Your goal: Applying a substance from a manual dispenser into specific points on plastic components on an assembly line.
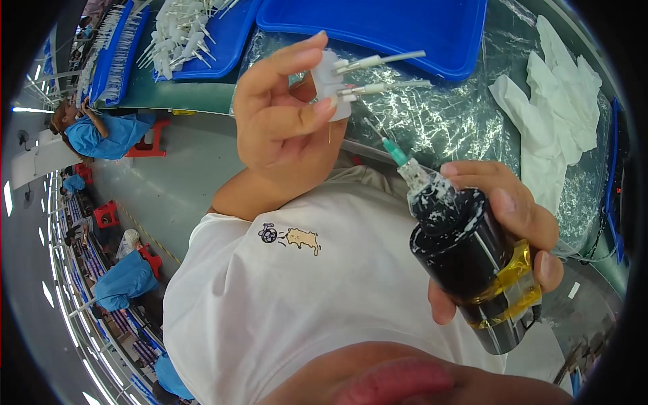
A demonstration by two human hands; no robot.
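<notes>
My left hand (287, 125) is raised over the near edge of the table. Its fingers and thumb pinch a small white plastic piece (327, 79), from which two thin white rods with sleeves stick out to the right. Wrapped around a black cylindrical dispenser (453, 251) are the fingers of my right hand (516, 206). A green needle tip (395, 152) tops the dispenser, pointing up and left toward the white piece but apart from it. White residue smears its collar, and yellow tape bands its body.
Beyond my hands, a blue tray (378, 27) lies on the film-covered table (432, 111). Another blue tray (226, 50) holds a heap of similar white pieces (179, 37). White gloves (557, 101) lie at the right. People in blue (101, 131) sit at the left near red stools (150, 140).
</notes>
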